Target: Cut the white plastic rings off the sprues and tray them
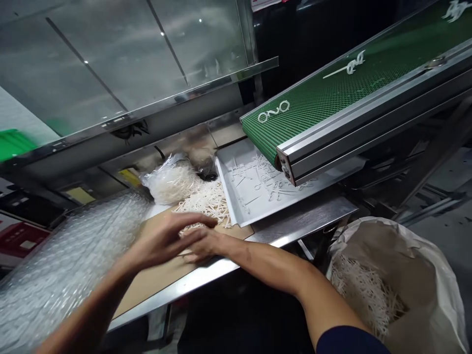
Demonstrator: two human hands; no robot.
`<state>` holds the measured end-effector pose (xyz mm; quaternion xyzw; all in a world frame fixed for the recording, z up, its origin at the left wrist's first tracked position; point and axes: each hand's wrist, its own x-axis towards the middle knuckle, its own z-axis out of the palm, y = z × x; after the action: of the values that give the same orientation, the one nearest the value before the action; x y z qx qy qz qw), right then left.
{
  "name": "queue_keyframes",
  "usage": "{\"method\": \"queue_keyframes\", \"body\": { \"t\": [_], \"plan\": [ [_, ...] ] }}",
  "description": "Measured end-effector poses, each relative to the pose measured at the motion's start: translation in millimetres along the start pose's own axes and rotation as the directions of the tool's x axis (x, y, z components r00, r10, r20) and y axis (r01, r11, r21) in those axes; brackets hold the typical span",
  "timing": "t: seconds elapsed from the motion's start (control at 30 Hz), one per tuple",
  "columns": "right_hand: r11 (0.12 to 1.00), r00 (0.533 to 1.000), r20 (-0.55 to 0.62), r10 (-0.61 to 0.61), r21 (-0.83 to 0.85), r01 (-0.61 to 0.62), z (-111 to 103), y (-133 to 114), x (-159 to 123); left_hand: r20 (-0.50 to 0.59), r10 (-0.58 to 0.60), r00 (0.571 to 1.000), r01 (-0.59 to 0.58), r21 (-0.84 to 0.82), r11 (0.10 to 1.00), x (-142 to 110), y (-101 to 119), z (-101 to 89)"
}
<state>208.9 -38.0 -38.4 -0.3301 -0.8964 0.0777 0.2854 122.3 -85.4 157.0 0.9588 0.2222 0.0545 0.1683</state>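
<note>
Centrally, one metal bench [306,219] bears one brown board [143,282] and one heap of white pieces [210,200] beside one tray [236,184]; one green conveyor [309,103] carries more in three spots. Before the heap, my left hand [167,238] has parted fingers; whether my right hand [204,244] grips anything, I cannot tell.

left hand [165,241]: blurred | right hand [208,244]: partly hidden | clear plastic bundle [77,246], conveyor [317,110]: cut off
</note>
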Motion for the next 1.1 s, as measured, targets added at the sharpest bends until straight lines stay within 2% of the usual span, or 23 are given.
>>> {"method": "queue_keyframes", "body": {
  "t": [0.1, 0.17, 0.23, 0.33, 0.43, 0.5, 0.6, 0.7, 0.77, 0.87, 0.97, 1.03, 1.1],
  "plan": [
    [0.999, 0.999, 0.003, -0.033, -0.031, 0.033, 3.0, 1.3, -0.8, 0.062, 0.079, 0.995, -0.087, 0.141, 0.986, 86.2, -16.2, -8.7],
    [0.998, 0.999, 0.002, -0.052, -0.045, 0.052, 4.9, 1.6, -1.5, 0.231, 0.009, 0.973, -0.085, 0.320, 0.944, 137.3, -28.7, -1.3],
    [0.996, 0.998, -0.001, -0.062, -0.060, 0.061, 6.4, 1.7, -1.7, 0.345, -0.049, 0.937, -0.086, 0.367, 0.926, 177.7, -40.7, 12.0],
    [0.995, 0.998, -0.015, -0.063, -0.082, 0.062, 7.9, 1.6, -0.5, 0.500, -0.149, 0.853, -0.090, 0.422, 0.902, 216.5, -54.1, 32.9],
    [0.994, 0.998, -0.019, -0.060, -0.093, 0.058, 8.9, 1.7, 0.9, 0.610, -0.217, 0.762, -0.108, 0.450, 0.886, 236.6, -60.9, 48.0],
    [0.994, 0.998, -0.016, -0.063, -0.093, 0.061, 9.5, 1.9, 1.2, 0.651, -0.245, 0.719, -0.115, 0.459, 0.881, 243.8, -64.0, 55.8],
    [0.995, 0.998, -0.010, -0.066, -0.082, 0.065, 10.5, 1.5, -0.2, 0.669, -0.259, 0.696, -0.110, 0.456, 0.883, 248.0, -68.1, 67.1],
    [0.996, 0.998, -0.003, -0.063, -0.066, 0.063, 10.0, 0.0, -2.8, 0.655, -0.243, 0.716, -0.083, 0.425, 0.901, 246.8, -68.9, 74.7],
    [0.996, 0.997, 0.006, -0.073, -0.053, 0.073, 8.2, -1.1, -4.3, 0.625, -0.199, 0.755, -0.074, 0.383, 0.921, 243.7, -65.5, 71.7],
    [0.996, 0.997, 0.018, -0.073, -0.046, 0.073, 3.7, -2.6, -5.8, 0.499, -0.050, 0.865, -0.103, 0.275, 0.956, 229.8, -56.4, 47.4],
    [0.997, 0.999, 0.032, -0.040, -0.061, 0.042, -0.9, -3.9, -6.8, 0.258, 0.101, 0.961, -0.149, 0.175, 0.973, 190.7, -52.8, 5.8],
    [0.997, 0.999, 0.042, -0.025, -0.075, 0.028, -3.3, -4.0, -7.4, 0.086, 0.142, 0.986, -0.154, 0.143, 0.978, 145.2, -59.5, -19.1],
    [0.996, 0.999, 0.049, -0.017, -0.088, 0.021, -5.0, -3.2, -7.6, -0.083, 0.132, 0.988, -0.121, 0.124, 0.985, 85.4, -74.9, -31.4]
  ]
}}
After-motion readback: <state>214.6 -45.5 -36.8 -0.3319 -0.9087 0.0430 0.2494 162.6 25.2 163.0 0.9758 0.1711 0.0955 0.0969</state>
